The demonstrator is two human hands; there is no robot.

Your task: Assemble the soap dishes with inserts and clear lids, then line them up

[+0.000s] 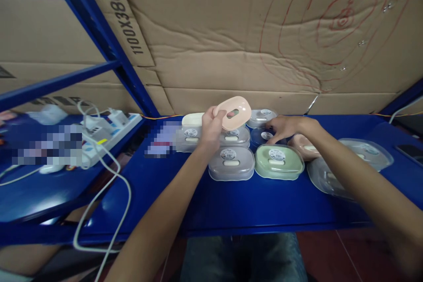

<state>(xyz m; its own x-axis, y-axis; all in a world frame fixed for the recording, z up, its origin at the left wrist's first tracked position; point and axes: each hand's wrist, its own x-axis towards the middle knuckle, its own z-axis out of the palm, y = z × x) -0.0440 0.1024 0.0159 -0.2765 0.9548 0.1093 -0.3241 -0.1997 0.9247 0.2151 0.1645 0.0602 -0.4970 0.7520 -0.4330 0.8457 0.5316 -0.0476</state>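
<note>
The left hand [211, 127] grips a pink oval tray [233, 113], lifted above the cluster of lidded boxes, its long axis running left to right and tilted up at the right. The right hand [286, 127] rests fingers-down on the dark blue box [264, 135], just right of the tray, on the blue tabletop [231, 202]; whether it grips is unclear.

Left arm: bare forearm, stretched forward and up from the lower left.
Left hand [211, 128]: raised, fingers and thumb curled closed in a grip, back of the hand toward the camera.
Right arm: bare forearm, entering from the lower right, angled inward and forward.
Right hand [286, 127]: lowered, palm down, fingers spread and reaching leftward, slightly bent.
</note>
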